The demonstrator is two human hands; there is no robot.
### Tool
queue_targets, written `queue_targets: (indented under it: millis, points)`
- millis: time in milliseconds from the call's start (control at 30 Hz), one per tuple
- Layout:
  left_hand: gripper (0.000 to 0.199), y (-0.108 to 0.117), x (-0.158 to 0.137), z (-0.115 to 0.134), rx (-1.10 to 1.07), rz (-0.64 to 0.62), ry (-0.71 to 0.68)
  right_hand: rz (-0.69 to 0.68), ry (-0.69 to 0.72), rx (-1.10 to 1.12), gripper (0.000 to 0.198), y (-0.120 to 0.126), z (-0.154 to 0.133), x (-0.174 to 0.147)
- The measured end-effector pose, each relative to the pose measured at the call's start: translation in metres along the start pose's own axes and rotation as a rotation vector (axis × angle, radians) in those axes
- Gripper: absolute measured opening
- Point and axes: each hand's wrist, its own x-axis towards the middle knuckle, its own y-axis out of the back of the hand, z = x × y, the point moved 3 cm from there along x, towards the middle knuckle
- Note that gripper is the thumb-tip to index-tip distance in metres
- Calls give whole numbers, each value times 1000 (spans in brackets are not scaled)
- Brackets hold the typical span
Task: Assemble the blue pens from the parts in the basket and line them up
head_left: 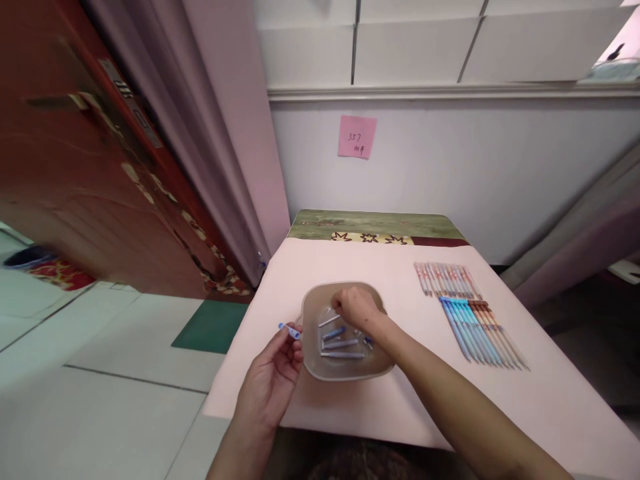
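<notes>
Between the thumb and fingers of my left hand (273, 381) is a short blue pen barrel piece (289, 331), held just left of a plastic basin (309, 360). My right hand (356, 307) reaches over the basin's far side, its fingers bent down inside. What those fingers pinch, if anything, is hidden by the hand. Loose pen parts lie at the bottom of the basin: whitish tubes (342, 355), a darker blue piece (334, 333) and some small bits (367, 342).
On the right of the pink-covered table (400, 413) lie two rows of pens: patterned pale pens (445, 280) farther back, and blue and brown pens (480, 333) nearer. A wall with a pink note (357, 137) stands behind; a red door (125, 167) is at left.
</notes>
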Motion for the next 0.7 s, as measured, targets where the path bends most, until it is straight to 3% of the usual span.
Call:
queue_targets:
  millis: [233, 500, 700]
  points:
    - [14, 2, 3, -2, -5, 13, 13, -39, 26, -29, 22, -1, -10, 16]
    - [15, -1, 3, -2, 9, 56, -15, -118, 69, -62, 19, -20, -15, 24]
    - [13, -13, -2, -6, -66, 99, 55, -43, 87, -29, 22, -10, -26, 13]
